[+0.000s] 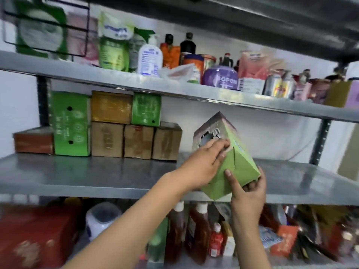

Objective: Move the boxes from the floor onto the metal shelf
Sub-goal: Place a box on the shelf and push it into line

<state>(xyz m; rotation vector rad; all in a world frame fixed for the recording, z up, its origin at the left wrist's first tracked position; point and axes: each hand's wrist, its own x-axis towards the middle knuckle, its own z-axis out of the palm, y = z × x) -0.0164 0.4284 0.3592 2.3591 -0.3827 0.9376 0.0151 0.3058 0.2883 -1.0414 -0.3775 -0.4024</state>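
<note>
Head view: A green carton (231,164), printed with a picture on its upper face, is held tilted in front of the middle level of the metal shelf (97,177), a little to the 4 o'clock side of the picture's centre. It is not yet resting on the shelf surface; its lowest corner hangs at the shelf's front edge. The left hand (204,164) is laid over the carton's upper left side, fingers curled onto the printed face. The right hand (246,193) grips the carton's lower end from beneath, thumb pressed on the green side and fingers wrapped under the bottom. Both hands are thus closed around the carton.

At 9 o'clock from the carton, a stack of boxes is already set on the same level: a row of brown cardboard boxes (136,141), a tall green box (71,123), a yellow box (111,106) and a small green box (146,109) on top. The shelf surface at 3 o'clock of that stack is bare.

The step in hand appears to be the placing of this carton. The next move seemingly calls for the carton to be levelled, carried forward over the bare surface, and set down beside the brown boxes before the fingers are released.
</note>
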